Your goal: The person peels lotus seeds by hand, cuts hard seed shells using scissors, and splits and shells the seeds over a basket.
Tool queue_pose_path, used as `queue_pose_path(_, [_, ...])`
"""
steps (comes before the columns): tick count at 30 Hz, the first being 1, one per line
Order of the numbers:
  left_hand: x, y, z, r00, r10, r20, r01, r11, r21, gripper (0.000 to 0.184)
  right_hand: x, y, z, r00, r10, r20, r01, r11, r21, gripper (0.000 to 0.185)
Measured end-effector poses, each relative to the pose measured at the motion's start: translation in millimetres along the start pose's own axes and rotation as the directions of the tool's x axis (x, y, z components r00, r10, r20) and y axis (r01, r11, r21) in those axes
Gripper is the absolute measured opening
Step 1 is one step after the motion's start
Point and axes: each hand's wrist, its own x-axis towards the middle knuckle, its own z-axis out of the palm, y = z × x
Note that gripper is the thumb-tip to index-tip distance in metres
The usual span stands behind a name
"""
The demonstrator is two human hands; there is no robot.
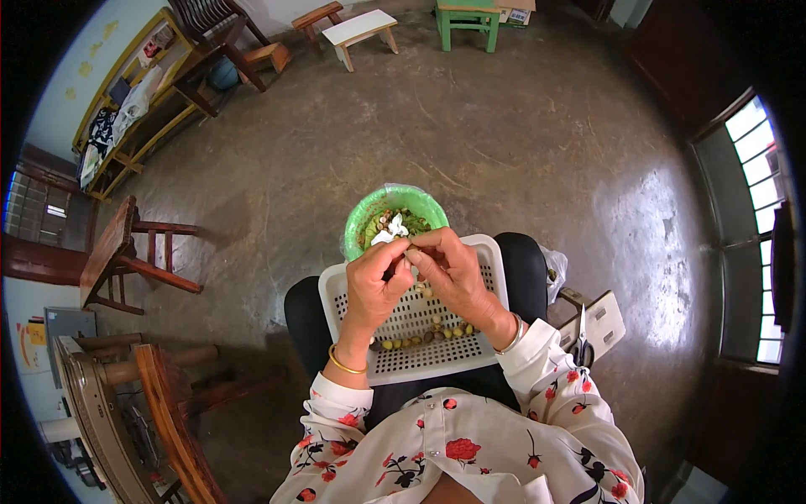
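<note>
My left hand (378,281) and my right hand (453,273) meet fingertip to fingertip above the far side of a white perforated plastic basket (437,363) on my lap. Both are closed in a pinch; whatever small thing lies between the fingers is hidden. A row of small round yellowish-brown pieces (416,342), perhaps fruits or nuts, lies along the basket's near part. Several paler round pieces (425,290) show between my wrists. Just beyond the fingers is a green bin (361,210) holding green and brown scraps (426,225) and crumpled white tissue (395,225).
Scissors (582,344) rest by a small pale stool (609,323) at my right, near a clear plastic bag (554,269). Wooden chairs (126,252) stand at left. A white-topped bench (359,29) and a green stool (468,21) are at the back.
</note>
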Motion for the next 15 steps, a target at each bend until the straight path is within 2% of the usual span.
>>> queue_pose_path(2, [-0.1, 1.1, 0.8, 1.0, 0.02, -0.019, -0.019, 0.999, 0.029, 0.021, 0.2, 0.8, 0.6, 0.99, -0.14, -0.005, 0.139, 0.986, -0.095, 0.015])
queue_pose_path(7, [-1.4, 3.3, 7.5, 0.994, 0.047, -0.103, -0.033, 0.991, 0.129, 0.018, 1.8, 4.6, 2.1, 0.965, -0.264, 0.001, 0.259, 0.944, -0.203, 0.015])
queue_pose_path(9, [-0.7, 2.2, 8.5, 0.984, 0.13, -0.121, -0.106, 0.977, 0.186, 0.018, 2.3, 5.5, 3.0, 0.956, -0.294, 0.002, 0.287, 0.932, -0.221, 0.015])
queue_pose_path(13, [-2.5, -0.5, 6.0, 0.989, 0.046, -0.139, -0.025, 0.989, 0.147, 0.018, 4.6, -0.5, 3.6, 0.945, -0.328, 0.02, 0.322, 0.914, -0.247, 0.015])
queue_pose_path(15, [-0.3, -5.4, 2.6, 0.996, -0.004, -0.093, 0.009, 0.999, 0.054, 0.015, 6.5, -3.9, 1.1, 0.946, -0.323, 0.021, 0.319, 0.918, -0.235, 0.015])
